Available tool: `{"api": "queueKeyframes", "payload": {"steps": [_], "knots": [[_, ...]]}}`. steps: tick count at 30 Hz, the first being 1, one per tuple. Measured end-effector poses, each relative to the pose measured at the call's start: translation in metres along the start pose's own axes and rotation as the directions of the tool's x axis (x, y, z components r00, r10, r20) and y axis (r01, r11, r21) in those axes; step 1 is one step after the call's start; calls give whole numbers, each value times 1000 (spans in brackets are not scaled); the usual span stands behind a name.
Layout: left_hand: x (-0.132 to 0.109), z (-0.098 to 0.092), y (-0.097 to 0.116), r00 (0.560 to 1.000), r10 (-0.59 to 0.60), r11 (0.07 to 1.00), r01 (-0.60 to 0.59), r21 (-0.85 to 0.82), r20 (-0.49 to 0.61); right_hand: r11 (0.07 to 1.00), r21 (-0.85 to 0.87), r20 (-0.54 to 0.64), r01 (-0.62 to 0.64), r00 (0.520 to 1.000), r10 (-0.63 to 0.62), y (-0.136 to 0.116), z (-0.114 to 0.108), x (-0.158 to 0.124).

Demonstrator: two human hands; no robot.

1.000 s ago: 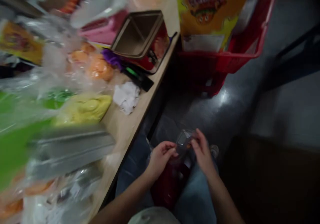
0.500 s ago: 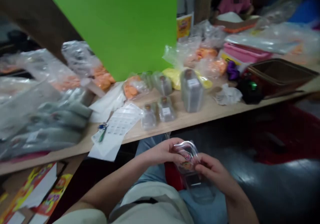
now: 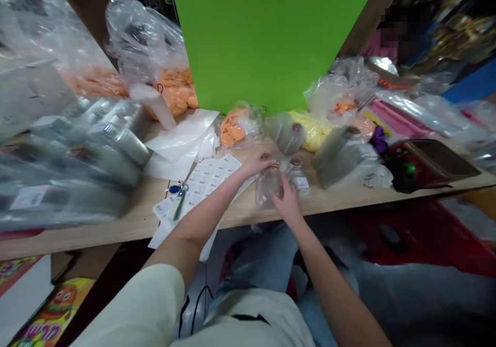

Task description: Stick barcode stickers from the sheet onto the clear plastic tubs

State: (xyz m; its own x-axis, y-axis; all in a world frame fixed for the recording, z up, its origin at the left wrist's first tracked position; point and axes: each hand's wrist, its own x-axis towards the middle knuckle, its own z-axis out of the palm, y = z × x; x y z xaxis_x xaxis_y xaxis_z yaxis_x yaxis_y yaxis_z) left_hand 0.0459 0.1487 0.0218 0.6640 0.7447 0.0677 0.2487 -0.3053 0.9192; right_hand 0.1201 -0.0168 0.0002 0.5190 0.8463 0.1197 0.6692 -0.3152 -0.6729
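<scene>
Both hands are at a clear plastic clamshell pack [image 3: 267,191] near the table's front edge. My left hand [image 3: 259,164] has its fingers on the pack's top end, by a small brownish label. My right hand [image 3: 287,198] grips its right side, with the thumb across the front. Blur hides what is inside. Just right of it stands a similar clear pack [image 3: 300,179] with a white label. Behind lie a rounded clear pack [image 3: 287,132] and a bag of orange pieces [image 3: 234,127]. Farther right is a row of clear packs [image 3: 341,158].
Label sheets [image 3: 215,174] and keys [image 3: 178,202] lie to the left, beside a large pile of clear packs [image 3: 77,166]. A green panel [image 3: 263,42] rises behind. On the right are a crumpled tissue [image 3: 377,176], a brown tray [image 3: 437,163] and a person [image 3: 382,44].
My hands have moved from above my lap, where they held a clear clamshell with a colourful insert, up and forward to a pack on the table. The view has turned left.
</scene>
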Motion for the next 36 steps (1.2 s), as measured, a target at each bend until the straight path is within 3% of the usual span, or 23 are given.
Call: {"api": "queueKeyframes", "payload": {"steps": [3,7,9,12,14,15,16,18,20,21,22,23,25,27,28,31,32,34,36], "knots": [[8,4,-21,1000,11,999,-11,38,-20,993,-110,32,32,999,-29,7,12,7],[-27,3,-16,990,17,997,-7,72,-139,993,-116,82,32,996,-22,12,13,-7],[-61,-5,-3,984,48,997,-37,70,-174,992,-120,135,34,991,-17,11,9,-12],[-130,-20,13,959,149,987,-159,-23,-239,974,-192,171,124,981,-92,7,-2,-14],[-183,-26,12,937,71,996,-86,-29,-342,937,-261,58,231,973,-223,-1,-8,-17],[-209,-27,8,902,-10,1000,0,-24,-433,915,-275,4,297,952,-307,-6,-9,-19],[-234,-28,2,822,-118,992,121,-31,-557,887,-267,-11,376,919,-393,-12,-7,-23],[-276,-26,-16,527,-297,925,364,-104,-796,795,-176,117,580,815,-568,-26,6,-34],[-302,-22,-33,230,-461,812,499,-303,-857,658,-36,321,753,632,-706,-42,31,-47],[-309,-20,-40,139,-540,765,493,-415,-830,592,23,393,806,537,-746,-49,46,-53],[-312,-19,-47,89,-600,733,458,-503,-795,535,70,436,842,456,-775,-56,61,-58],[-311,-19,-52,79,-631,726,411,-552,-772,488,110,460,866,391,-798,-61,75,-62],[-305,-25,-59,106,-599,767,362,-530,-794,424,198,466,884,295,-834,-68,95,-66],[-297,-42,-65,111,-517,809,389,-441,-849,417,289,435,862,270,-859,-72,103,-62],[-295,-53,-66,101,-494,813,404,-418,-864,438,323,406,839,295,-865,-73,103,-59],[-297,-84,-66,34,-479,814,392,-429,-877,533,362,270,765,461,-845,-75,91,-49],[-300,-88,-64,12,-483,813,378,-443,-876,544,364,225,756,495,-839,-76,86,-48],[-310,-79,-55,-8,-520,798,353,-489,-854,531,372,186,762,499,-847,-77,79,-53],[-321,-46,-43,57,-613,757,327,-566,-788,496,403,243,769,432,-869,-77,80,-66]]}}
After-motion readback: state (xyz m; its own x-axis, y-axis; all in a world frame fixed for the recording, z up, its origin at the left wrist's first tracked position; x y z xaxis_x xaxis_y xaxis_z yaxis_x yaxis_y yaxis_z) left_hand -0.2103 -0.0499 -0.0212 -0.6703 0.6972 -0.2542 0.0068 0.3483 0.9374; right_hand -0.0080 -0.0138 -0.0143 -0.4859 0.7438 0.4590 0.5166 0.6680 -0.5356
